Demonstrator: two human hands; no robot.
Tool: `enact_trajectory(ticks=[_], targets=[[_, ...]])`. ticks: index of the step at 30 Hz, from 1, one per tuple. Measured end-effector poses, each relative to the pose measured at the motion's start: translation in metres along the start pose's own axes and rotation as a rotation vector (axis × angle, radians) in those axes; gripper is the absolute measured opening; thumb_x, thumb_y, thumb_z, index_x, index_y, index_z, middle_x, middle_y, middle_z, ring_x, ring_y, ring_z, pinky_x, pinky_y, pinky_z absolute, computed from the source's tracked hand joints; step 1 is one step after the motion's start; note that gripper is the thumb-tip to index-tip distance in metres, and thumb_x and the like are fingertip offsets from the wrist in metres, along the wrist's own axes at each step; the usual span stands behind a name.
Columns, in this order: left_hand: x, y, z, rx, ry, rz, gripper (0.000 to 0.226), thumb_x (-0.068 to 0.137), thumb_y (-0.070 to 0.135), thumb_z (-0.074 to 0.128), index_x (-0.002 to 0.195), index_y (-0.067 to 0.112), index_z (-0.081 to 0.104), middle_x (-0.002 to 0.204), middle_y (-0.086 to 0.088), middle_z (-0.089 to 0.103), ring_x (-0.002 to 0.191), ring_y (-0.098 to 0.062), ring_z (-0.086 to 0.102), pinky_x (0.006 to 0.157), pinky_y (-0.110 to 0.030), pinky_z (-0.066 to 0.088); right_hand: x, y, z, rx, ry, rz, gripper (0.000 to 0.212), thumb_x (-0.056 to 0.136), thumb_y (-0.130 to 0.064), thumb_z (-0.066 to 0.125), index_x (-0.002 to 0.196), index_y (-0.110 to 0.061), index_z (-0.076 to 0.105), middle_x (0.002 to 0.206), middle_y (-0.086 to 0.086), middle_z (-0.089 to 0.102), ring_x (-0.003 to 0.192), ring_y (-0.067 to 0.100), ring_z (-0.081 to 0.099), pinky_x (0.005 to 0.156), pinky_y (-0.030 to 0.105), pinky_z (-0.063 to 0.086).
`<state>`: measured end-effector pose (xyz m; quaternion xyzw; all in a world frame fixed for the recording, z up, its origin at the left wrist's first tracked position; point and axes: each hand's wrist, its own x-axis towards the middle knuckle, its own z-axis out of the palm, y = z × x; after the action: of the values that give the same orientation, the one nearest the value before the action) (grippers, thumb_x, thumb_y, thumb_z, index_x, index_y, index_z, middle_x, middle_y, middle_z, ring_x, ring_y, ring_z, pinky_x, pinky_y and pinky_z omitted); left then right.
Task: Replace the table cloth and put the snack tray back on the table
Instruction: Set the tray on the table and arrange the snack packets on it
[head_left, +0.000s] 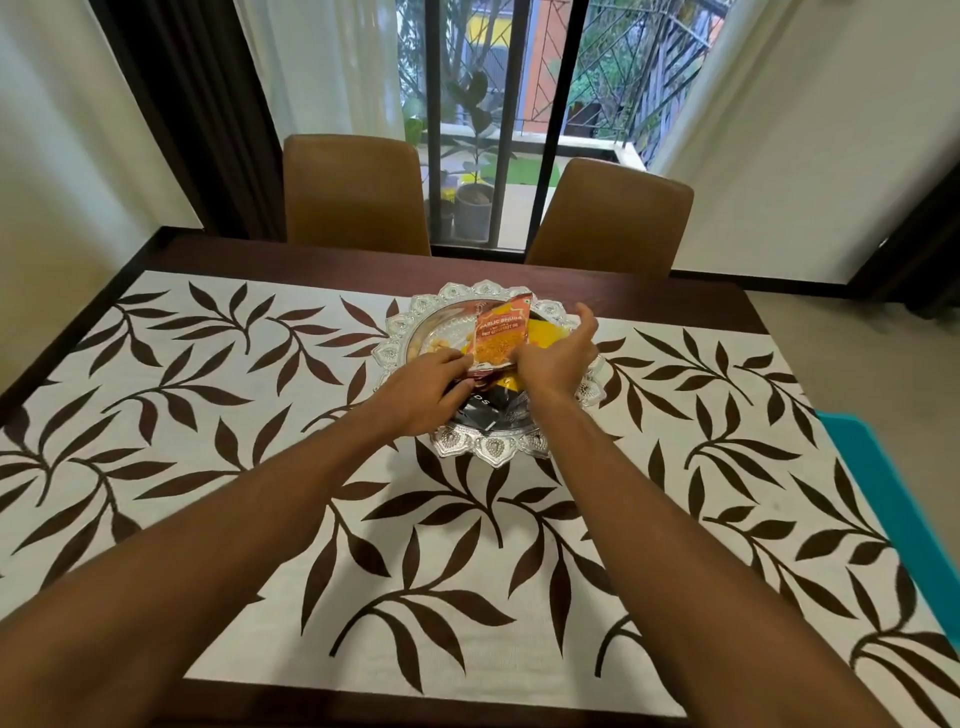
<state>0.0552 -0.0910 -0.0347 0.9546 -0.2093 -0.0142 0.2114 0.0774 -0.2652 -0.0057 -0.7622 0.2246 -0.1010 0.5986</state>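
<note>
A white table cloth (260, 415) printed with brown leaves lies flat over the dark wooden table (649, 291). On its far middle sits an ornate silver snack tray (493, 448) holding several snack packets. An orange packet (500, 332) stands tilted up in the tray. My right hand (558, 358) pinches its lower right edge, thumb and forefinger spread above. My left hand (426, 395) rests over the tray's left side, fingers curled on the packets near the orange one's lower left corner. A black packet (493, 410) lies under my hands.
Two brown chairs (356, 195) (610, 218) stand at the table's far side before a barred window. A teal object (883, 499) lies along the table's right edge. Bare wood shows at the far and near edges of the table.
</note>
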Motion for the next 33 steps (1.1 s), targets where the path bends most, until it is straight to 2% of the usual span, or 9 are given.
enact_trajectory(ticks=[2,4,7,10,15,21,24,28,33], targets=[[0.001,0.003,-0.001,-0.024,0.014,-0.011,0.042,0.103,0.035,0.042,0.139,0.017,0.052,0.128,-0.004,0.056,0.112,-0.02,0.054,0.088,-0.038,0.049,-0.003,-0.002,0.005,0.067,0.032,0.06,0.104,0.071,0.003,0.084,0.149,-0.034,0.026,0.138,0.012,0.042,0.1,0.021,0.054,0.067,0.028,0.055],[0.0,0.004,-0.003,-0.046,0.022,-0.029,0.04,0.102,0.033,0.044,0.138,0.018,0.054,0.126,-0.004,0.059,0.111,-0.02,0.054,0.088,-0.037,0.049,-0.003,-0.003,0.007,0.082,0.002,0.157,0.097,0.071,-0.01,0.085,0.149,-0.029,0.03,0.131,0.01,0.054,0.103,0.025,0.061,0.077,0.038,0.059],[0.001,0.005,-0.006,-0.087,0.021,-0.071,0.038,0.102,0.033,0.047,0.135,0.016,0.058,0.122,-0.006,0.064,0.108,-0.021,0.057,0.091,-0.041,0.048,0.0,-0.007,0.008,-0.006,-0.17,0.247,0.026,0.079,-0.021,0.075,0.102,-0.016,0.063,0.103,0.007,0.071,0.093,0.028,0.069,0.081,0.043,0.06],[0.0,0.006,-0.01,-0.154,0.047,-0.073,0.035,0.101,0.032,0.048,0.131,0.02,0.061,0.112,-0.004,0.066,0.099,-0.021,0.059,0.086,-0.045,0.05,0.009,-0.012,0.003,-0.232,-0.222,0.052,0.003,0.081,-0.019,0.064,0.081,-0.018,0.066,0.086,0.006,0.072,0.082,0.028,0.069,0.076,0.046,0.06],[-0.004,0.019,-0.014,-0.258,0.201,-0.108,0.031,0.101,0.019,0.051,0.128,0.013,0.063,0.114,-0.01,0.066,0.102,-0.025,0.058,0.082,-0.036,0.044,0.009,-0.031,-0.008,-0.346,-0.192,-0.335,0.015,0.096,-0.02,0.059,0.086,-0.019,0.07,0.082,-0.001,0.068,0.075,0.017,0.06,0.057,0.024,0.036],[-0.008,0.016,-0.014,-0.305,0.264,-0.192,0.036,0.098,0.02,0.054,0.133,0.013,0.06,0.131,-0.007,0.061,0.118,-0.022,0.055,0.091,-0.03,0.041,-0.001,-0.034,-0.01,-0.215,-0.184,-0.549,0.02,0.102,-0.022,0.057,0.088,-0.02,0.071,0.067,-0.012,0.06,0.061,0.001,0.053,0.051,0.01,0.034],[-0.009,0.018,-0.019,-0.3,0.29,-0.226,0.037,0.097,0.019,0.056,0.133,0.012,0.061,0.135,-0.006,0.059,0.121,-0.022,0.054,0.095,-0.03,0.041,-0.002,-0.031,-0.009,-0.097,-0.186,-0.515,0.02,0.102,-0.023,0.057,0.087,-0.023,0.07,0.07,-0.011,0.063,0.067,0.007,0.059,0.06,0.023,0.047],[-0.011,0.015,-0.02,-0.319,0.29,-0.241,0.036,0.096,0.018,0.058,0.132,0.012,0.061,0.134,-0.006,0.06,0.121,-0.024,0.055,0.097,-0.034,0.042,-0.004,-0.029,-0.01,0.068,-0.219,-0.426,0.02,0.102,-0.028,0.059,0.106,-0.017,0.075,0.09,0.001,0.074,0.087,0.021,0.072,0.079,0.045,0.061],[-0.011,0.014,-0.018,-0.225,0.269,-0.175,0.038,0.095,0.017,0.057,0.133,0.013,0.059,0.135,-0.006,0.059,0.122,-0.022,0.052,0.094,-0.028,0.037,0.008,-0.039,-0.022,0.101,-0.199,-0.465,0.022,0.101,-0.032,0.059,0.109,-0.017,0.074,0.093,-0.002,0.075,0.089,0.018,0.073,0.08,0.048,0.061]])
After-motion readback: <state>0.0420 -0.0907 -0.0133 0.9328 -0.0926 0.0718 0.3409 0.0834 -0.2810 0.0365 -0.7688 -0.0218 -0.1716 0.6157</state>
